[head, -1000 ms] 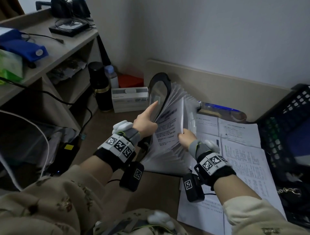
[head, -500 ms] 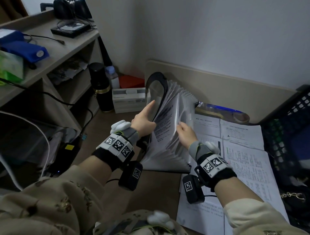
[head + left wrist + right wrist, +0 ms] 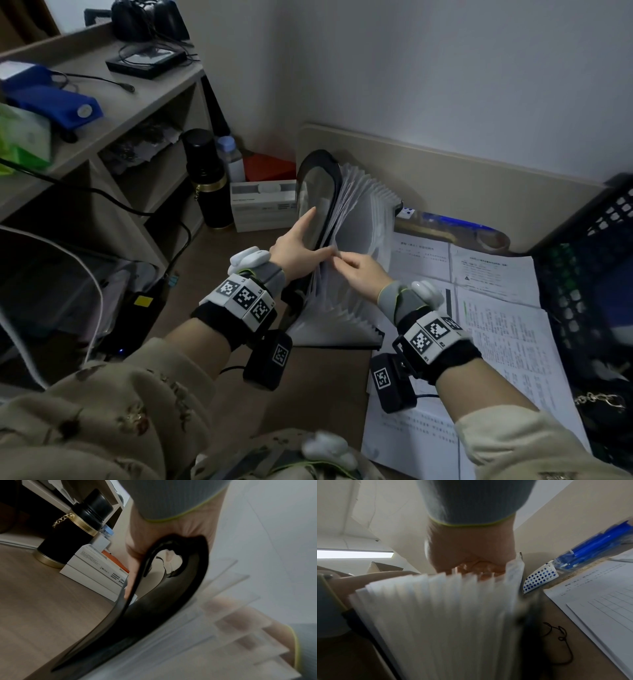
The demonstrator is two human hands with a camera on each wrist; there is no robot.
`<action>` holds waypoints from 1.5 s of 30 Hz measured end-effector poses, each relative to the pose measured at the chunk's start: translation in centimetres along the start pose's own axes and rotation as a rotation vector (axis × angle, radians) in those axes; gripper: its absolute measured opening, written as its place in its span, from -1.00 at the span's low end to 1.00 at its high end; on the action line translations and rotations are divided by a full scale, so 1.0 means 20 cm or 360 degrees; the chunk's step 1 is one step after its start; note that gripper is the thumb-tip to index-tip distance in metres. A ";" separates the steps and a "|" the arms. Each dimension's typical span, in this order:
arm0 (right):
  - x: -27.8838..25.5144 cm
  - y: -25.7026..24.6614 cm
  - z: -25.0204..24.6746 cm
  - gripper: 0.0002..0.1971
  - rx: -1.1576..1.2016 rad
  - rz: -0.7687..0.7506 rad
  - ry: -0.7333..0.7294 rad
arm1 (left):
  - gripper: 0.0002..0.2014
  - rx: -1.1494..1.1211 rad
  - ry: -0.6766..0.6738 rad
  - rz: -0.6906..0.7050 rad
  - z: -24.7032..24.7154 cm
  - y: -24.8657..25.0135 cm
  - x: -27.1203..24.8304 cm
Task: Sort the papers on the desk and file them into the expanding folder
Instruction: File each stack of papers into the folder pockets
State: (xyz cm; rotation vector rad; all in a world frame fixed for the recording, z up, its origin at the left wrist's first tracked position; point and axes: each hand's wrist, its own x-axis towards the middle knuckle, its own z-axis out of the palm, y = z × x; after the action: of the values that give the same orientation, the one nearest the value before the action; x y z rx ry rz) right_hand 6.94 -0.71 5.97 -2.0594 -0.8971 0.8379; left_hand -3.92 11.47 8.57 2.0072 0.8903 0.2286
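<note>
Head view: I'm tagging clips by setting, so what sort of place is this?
Probably a home desk or small study corner. Printed papers lie on a wooden desk against a wall, an expanding folder stands on it, and a shelf unit holds cables and gadgets.

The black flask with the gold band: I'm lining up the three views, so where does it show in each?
Head: the black flask stands left of centre, by the shelf unit, left of the white box.
Left wrist: upper left, large, gold chain on its band, the white box at its base.
Right wrist: not in it.
Shared landmark: the folder.
</note>
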 end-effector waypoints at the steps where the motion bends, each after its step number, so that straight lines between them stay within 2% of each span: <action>1: -0.01 -0.01 0.00 -0.61 0.0002 -0.0021 -0.0038 | -0.14 0.0011 0.0000 0.0000 0.00 0.00 0.00; 6: -0.05 -0.05 -0.01 -0.64 -0.0020 -0.0068 -0.0163 | -0.13 0.0047 -0.0004 0.0016 0.02 0.02 -0.01; 11: -0.09 -0.07 -0.02 -0.63 -0.0039 -0.0154 -0.0303 | -0.03 -0.0087 -0.0008 -0.0064 0.01 0.03 -0.01; 15: -0.08 -0.05 -0.02 -0.61 -0.0080 -0.0114 -0.0287 | -0.04 -0.0049 -0.0064 -0.0130 -0.01 0.04 -0.01; 19: -0.02 0.08 -0.06 -0.77 -0.0235 0.0132 -0.0025 | -0.03 -0.0045 -0.0087 -0.0116 -0.03 0.05 -0.01; 22: -0.01 0.19 -0.09 -0.70 -0.0353 0.0328 0.0050 | -0.04 -0.0039 -0.0115 -0.0115 -0.04 0.06 -0.01; 24: -0.03 0.22 -0.09 -0.66 -0.0297 0.0313 0.0082 | -0.04 -0.0013 -0.0126 -0.0102 -0.02 0.07 -0.01; 26: -0.05 0.23 -0.09 -0.66 -0.0098 0.0166 0.0191 | -0.04 0.0024 -0.0122 -0.0093 -0.01 0.08 -0.01; 28: -0.08 0.23 -0.11 -0.64 0.0129 0.0035 0.0408 | -0.05 0.0070 -0.0115 -0.0098 0.00 0.09 -0.01; 31: -0.11 0.29 -0.18 -0.64 0.0268 -0.0048 0.0820 | -0.07 0.0114 -0.0088 -0.0114 0.01 0.10 0.00; 33: -0.14 0.37 -0.23 -0.64 0.0294 -0.0002 0.1112 | -0.06 0.0132 -0.0090 -0.0113 0.01 0.11 0.00; 35: -0.18 0.48 -0.27 -0.65 0.0304 0.0157 0.1204 | -0.04 0.0119 -0.0101 -0.0114 0.02 0.12 0.00; 37: -0.23 0.60 -0.26 -0.66 0.0177 0.0400 0.1001 | -0.05 0.0089 -0.0101 -0.0117 0.01 0.11 0.01; 40: -0.30 0.76 -0.22 -0.61 -0.0083 0.0694 0.0496 | -0.07 0.0098 -0.0086 -0.0126 0.00 0.10 0.02; 42: -0.31 0.82 -0.19 -0.57 -0.0226 0.0760 0.0308 | -0.07 0.0104 -0.0082 -0.0133 0.00 0.11 0.02; 45: -0.30 0.86 -0.15 -0.44 -0.0755 0.0775 -0.0092 | -0.04 0.0099 -0.0095 -0.0117 0.00 0.12 0.01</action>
State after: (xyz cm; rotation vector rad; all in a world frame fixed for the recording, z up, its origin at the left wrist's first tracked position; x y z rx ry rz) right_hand 11.51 -15.15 -4.81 -2.7483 -0.6730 1.0094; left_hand -2.54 10.84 10.51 2.0234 0.9420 0.1003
